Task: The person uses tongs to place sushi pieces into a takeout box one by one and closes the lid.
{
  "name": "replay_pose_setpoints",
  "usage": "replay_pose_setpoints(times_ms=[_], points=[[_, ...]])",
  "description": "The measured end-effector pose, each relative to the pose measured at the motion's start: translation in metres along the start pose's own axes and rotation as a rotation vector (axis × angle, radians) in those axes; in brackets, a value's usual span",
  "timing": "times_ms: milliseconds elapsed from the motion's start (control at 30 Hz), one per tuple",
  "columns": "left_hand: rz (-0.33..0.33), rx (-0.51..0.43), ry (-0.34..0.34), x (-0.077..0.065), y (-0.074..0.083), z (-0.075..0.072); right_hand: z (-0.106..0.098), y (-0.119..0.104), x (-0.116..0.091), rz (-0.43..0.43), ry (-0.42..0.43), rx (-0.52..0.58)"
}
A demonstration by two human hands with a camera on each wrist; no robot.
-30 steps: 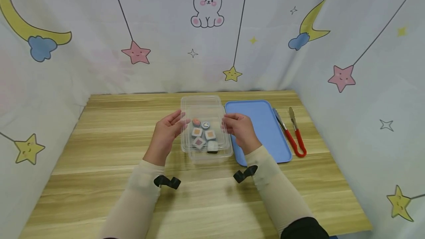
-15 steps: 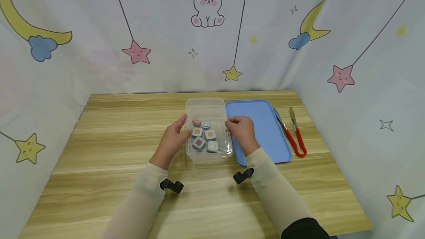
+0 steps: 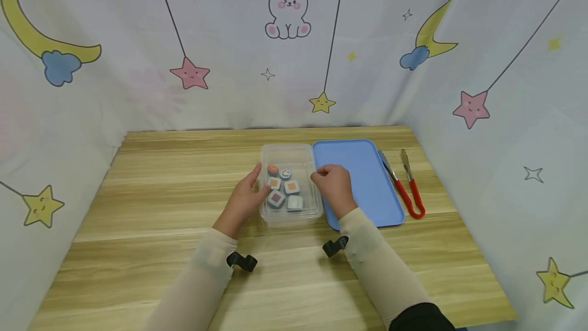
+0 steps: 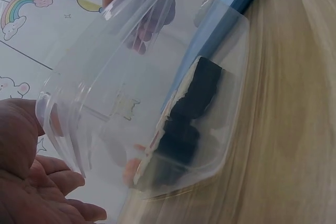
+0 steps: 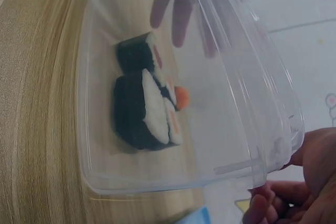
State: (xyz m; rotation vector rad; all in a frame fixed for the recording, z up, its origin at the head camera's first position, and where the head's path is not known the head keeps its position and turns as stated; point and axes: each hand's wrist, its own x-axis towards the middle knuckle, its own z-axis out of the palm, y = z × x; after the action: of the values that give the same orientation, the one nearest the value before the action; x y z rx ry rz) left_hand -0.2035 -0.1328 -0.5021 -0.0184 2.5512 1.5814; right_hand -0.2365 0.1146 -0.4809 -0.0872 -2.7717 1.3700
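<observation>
A clear plastic lid (image 3: 289,153) lies over a clear plastic food container (image 3: 292,222) in the head view. Several sushi rolls (image 3: 291,187) show through it, wrapped in black seaweed; one orange-topped piece (image 3: 273,169) lies toward the back. My left hand (image 3: 243,199) is at the left side, its thumb over the lid's edge and its fingers fairly straight. On the opposite side, my right hand (image 3: 334,185) has curled fingers and pinches the lid's right edge. The right wrist view shows those fingers (image 5: 260,205) at the lid's rim (image 5: 281,124).
Close to the container's right stands a blue tray (image 3: 360,178), partly behind my right hand. Red-handled metal tongs (image 3: 412,188) lie spread just right of the tray. Wooden tabletop (image 3: 174,188) extends to the left, and a patterned cloth (image 3: 229,101) hangs behind.
The lid has come down toward me and right, from offset over the container to lined up with it. My left hand moved right with it; my right hand's fingers have curled more.
</observation>
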Motion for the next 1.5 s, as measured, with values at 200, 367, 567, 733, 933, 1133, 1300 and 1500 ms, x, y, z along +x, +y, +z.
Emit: replay_pose_setpoints(times_ms=[200, 367, 567, 733, 933, 1133, 1300, 1500], points=[[-0.024, -0.005, -0.002, -0.003, -0.003, 0.004, 0.0, 0.002, 0.001, -0.014, 0.002, -0.013], [0.003, 0.038, 0.017, -0.007, -0.004, 0.007, 0.0, 0.004, 0.001, -0.015, 0.0, -0.023], [0.033, 0.056, 0.029, -0.008, -0.005, 0.01, 0.002, 0.008, 0.0, -0.038, 0.005, -0.029], [0.017, 0.026, 0.016, -0.008, -0.007, 0.01, 0.011, 0.019, -0.005, -0.119, 0.028, -0.007], [0.001, 0.01, 0.023, -0.007, -0.008, 0.011, 0.015, 0.025, -0.006, -0.155, 0.055, 0.015], [0.094, 0.088, 0.098, -0.005, -0.007, 0.01, 0.007, 0.022, -0.006, -0.179, 0.013, -0.085], [0.285, 0.299, 0.116, -0.002, 0.005, 0.01, 0.007, 0.01, -0.008, -0.44, -0.161, -0.367], [0.385, 0.556, 0.012, 0.002, 0.01, 0.017, 0.015, 0.002, -0.01, -0.532, -0.364, -0.588]])
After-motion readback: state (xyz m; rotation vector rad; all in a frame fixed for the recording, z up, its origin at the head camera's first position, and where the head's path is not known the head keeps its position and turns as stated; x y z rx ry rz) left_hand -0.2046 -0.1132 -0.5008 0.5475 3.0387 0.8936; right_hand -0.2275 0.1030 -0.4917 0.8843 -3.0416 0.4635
